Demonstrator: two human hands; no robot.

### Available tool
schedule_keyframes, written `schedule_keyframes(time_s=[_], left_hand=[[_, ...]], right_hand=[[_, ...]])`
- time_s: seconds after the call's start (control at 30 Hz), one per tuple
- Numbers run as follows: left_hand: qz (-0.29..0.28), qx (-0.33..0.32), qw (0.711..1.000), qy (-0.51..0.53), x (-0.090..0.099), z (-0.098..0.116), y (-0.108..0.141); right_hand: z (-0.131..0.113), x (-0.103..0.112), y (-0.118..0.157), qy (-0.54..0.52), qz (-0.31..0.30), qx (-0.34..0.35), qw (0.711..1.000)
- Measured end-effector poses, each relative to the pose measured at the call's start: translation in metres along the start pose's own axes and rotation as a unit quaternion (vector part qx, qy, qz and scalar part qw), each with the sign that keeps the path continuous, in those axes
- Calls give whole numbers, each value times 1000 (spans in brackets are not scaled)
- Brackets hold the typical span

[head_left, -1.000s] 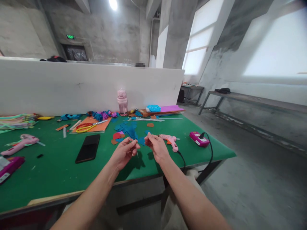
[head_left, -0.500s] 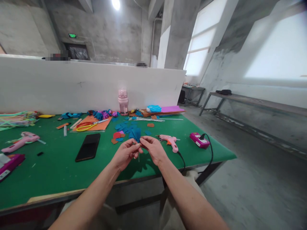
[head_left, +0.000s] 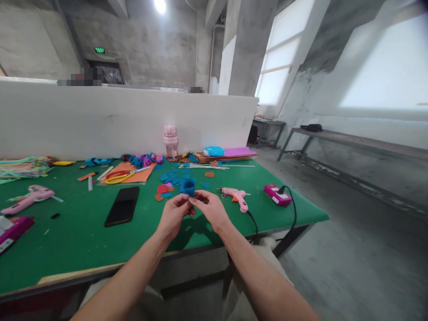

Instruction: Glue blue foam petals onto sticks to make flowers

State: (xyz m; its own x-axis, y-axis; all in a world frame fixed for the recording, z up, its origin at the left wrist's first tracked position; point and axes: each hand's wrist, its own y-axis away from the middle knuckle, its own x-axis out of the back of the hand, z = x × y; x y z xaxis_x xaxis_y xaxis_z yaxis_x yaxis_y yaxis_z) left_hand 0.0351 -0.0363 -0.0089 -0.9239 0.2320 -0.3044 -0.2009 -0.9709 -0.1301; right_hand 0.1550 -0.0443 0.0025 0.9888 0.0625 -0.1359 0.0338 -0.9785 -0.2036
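Note:
Above the green table (head_left: 147,240), a rolled blue piece (head_left: 189,186) stands up between my fingertips, with its curled opening facing me. My left hand (head_left: 174,214) pinches its lower end from the left. From the right, my right hand (head_left: 210,208) pinches the same lower end, thumb and fingers touching it. Blue cut pieces (head_left: 167,177) lie just behind, beside a red piece (head_left: 162,189) and brown pieces (head_left: 159,197). To the right of my right hand lies a pink glue gun (head_left: 238,197) with a black cord.
A black phone (head_left: 122,206) lies left of my hands. Scissors (head_left: 123,177) rest on an orange sheet (head_left: 145,176). Farther back stand a pink bottle (head_left: 171,143) and a white partition (head_left: 133,118). A magenta power block (head_left: 277,195) sits at the right.
The blue piece has turned from a pointed shape to a rounded, open roll. My right hand has shifted slightly left, and the thin stem seen below my fingers no longer shows.

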Motion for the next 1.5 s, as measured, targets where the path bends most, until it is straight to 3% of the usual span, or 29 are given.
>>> schedule_keyframes(time_s=[0.1, 0.27, 0.47, 0.73, 1.03, 1.17, 1.23, 1.37, 1.43, 1.5], left_hand=[[-15, 10, 1000, -12, 0, 2, 1], [2, -5, 1000, -18, 6, 10, -3], [10, 14, 999, 34, 6, 11, -5], [22, 42, 996, 80, 8, 9, -8], [19, 22, 995, 92, 7, 11, -6], [32, 4, 996, 79, 7, 12, -6], [46, -1, 996, 78, 7, 14, -6], [64, 3, 995, 78, 8, 15, -7], [71, 5, 994, 80, 9, 15, -9], [74, 8, 994, 83, 10, 14, -11]], right_hand=[[-1, 5, -1, 73, 31, 37, 996], [-8, 14, 0, 219, 76, 144, 962], [0, 8, 2, 176, 42, 95, 979], [0, 0, 6, 209, 37, 132, 968], [-3, -3, 11, 264, 39, 137, 954], [-6, 0, 10, 243, 2, 150, 958], [-8, 11, 6, 242, -1, 158, 957], [-14, 65, -6, 267, 105, 139, 948], [-17, 102, -9, 322, 181, 102, 924], [-19, 138, -7, 424, 247, 47, 870]])
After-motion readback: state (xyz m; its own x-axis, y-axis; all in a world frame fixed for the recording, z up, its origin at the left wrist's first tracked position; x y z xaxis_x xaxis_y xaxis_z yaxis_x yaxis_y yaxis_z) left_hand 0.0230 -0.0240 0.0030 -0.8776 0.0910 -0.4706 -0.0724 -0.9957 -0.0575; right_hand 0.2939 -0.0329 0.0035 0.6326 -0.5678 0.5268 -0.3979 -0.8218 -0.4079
